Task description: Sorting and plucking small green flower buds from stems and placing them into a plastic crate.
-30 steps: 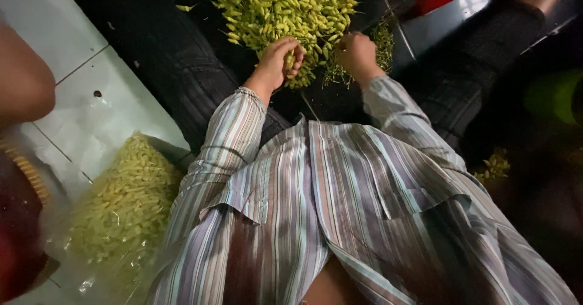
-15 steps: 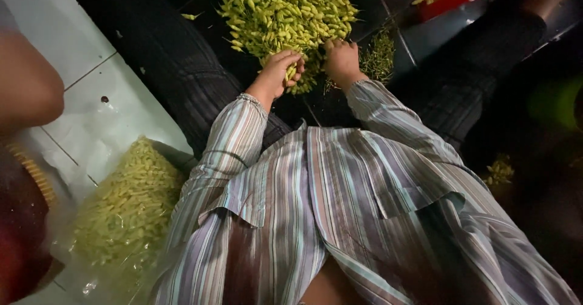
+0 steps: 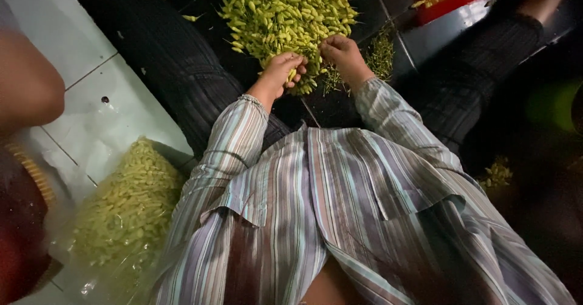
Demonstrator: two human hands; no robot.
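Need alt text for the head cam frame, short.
Seen from above, a person in a striped shirt works both hands, left hand and right hand, at the near edge of a pile of small yellow-green chili peppers on a dark floor. A clear bag of peppers lies at lower left.

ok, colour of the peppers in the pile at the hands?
Yellow-green, clearest in the head view: pile of peppers.
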